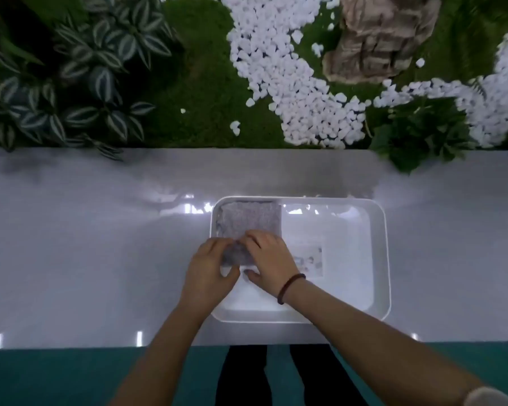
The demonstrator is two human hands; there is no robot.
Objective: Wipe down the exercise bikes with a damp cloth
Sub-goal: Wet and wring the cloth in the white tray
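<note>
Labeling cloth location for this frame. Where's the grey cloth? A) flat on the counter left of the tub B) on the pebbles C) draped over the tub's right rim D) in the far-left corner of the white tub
D: the grey cloth lies in the white tub's far-left corner, with the left hand and right hand gripping its near edge.

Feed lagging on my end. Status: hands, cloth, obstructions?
Left hand and right hand both gripping the grey cloth. Cloth in the white basin, far-left corner. No bike in view. Nothing blocking.

Cloth's (pixel 248 222) near edge under hands (pixel 238 265)
</note>
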